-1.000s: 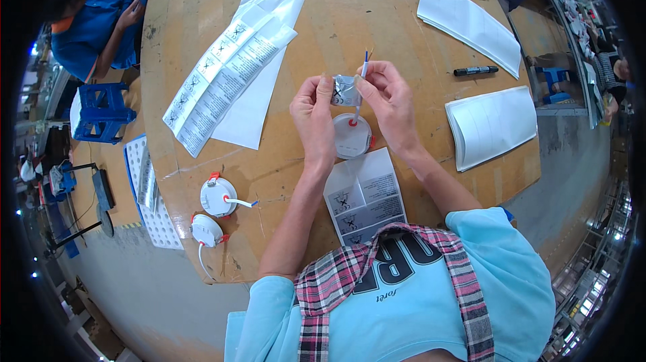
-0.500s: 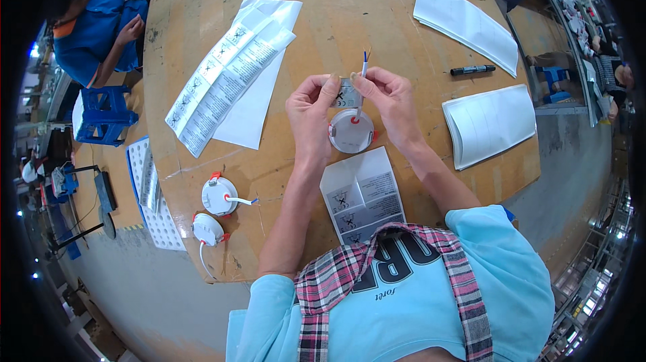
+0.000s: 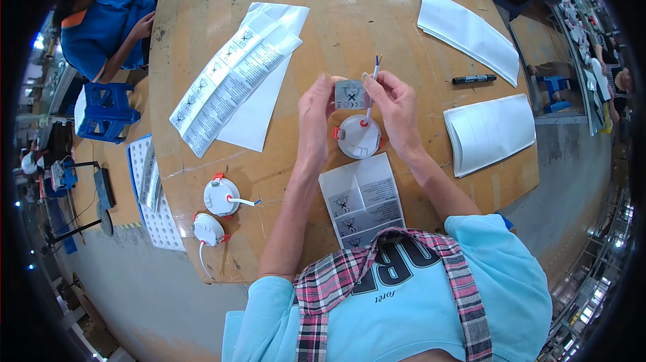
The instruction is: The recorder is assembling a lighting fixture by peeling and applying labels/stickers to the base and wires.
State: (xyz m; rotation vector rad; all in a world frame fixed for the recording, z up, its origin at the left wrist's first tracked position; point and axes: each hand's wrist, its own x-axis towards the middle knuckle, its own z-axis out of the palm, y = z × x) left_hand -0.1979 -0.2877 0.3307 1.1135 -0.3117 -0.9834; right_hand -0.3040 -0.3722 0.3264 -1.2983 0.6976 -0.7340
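Note:
A small silver-grey label with dark print is held up between my two hands, beside the white cable of a round white downlight. My left hand is closed at the label's left edge. My right hand pinches its right edge together with the cable, whose bare coloured wire ends stick out above the fingers. Whether the label is stuck to the cable I cannot tell. The downlight, with red-tipped spring clips, lies on the table just below. A sheet of labels lies nearer my chest.
Two more downlights lie at the left table edge. Printed label sheets spread at the far left. Stacks of white sheets and a black marker are on the right. A person in blue sits beyond the left edge near a blue stool.
My left thumb has drawn back from the label's face, so more of it shows. The whole view has shifted slightly. The person in blue has moved their hands.

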